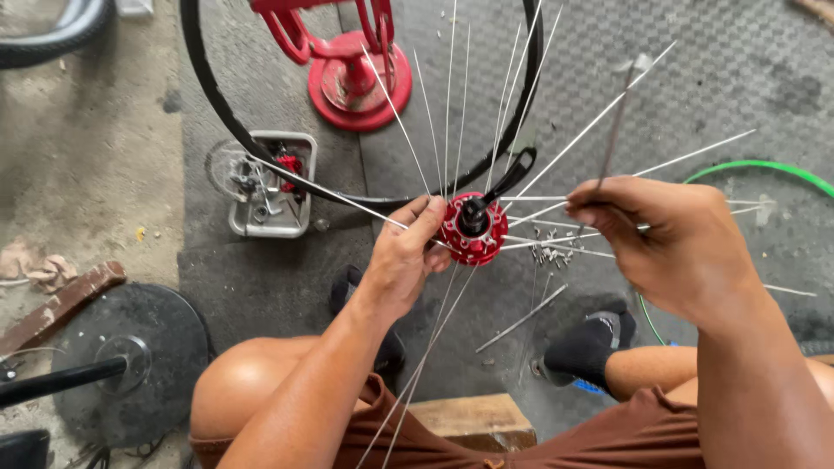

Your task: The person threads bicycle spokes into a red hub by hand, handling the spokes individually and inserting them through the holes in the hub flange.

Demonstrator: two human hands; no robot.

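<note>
My left hand (pixel 401 257) grips the left side of a red bicycle hub (pixel 473 229), thumb and fingers on its flange. Several thin silver spokes (pixel 450 113) fan out from the hub in all directions. My right hand (pixel 673 247), to the right of the hub, pinches one spoke (pixel 613 130) between thumb and fingers; that spoke points up and away. A black bicycle rim (pixel 208 78) stands behind the hub on the floor. I am seated, with my knees and black socks below the hub.
A red stand (pixel 358 76) stands at the top. A grey tray of small parts (pixel 271 187) lies left of the hub. Loose spoke nipples (pixel 549 252) and spokes lie on the grey mat. A green hoop (pixel 764 169) lies right, a black disc base (pixel 130 360) lower left.
</note>
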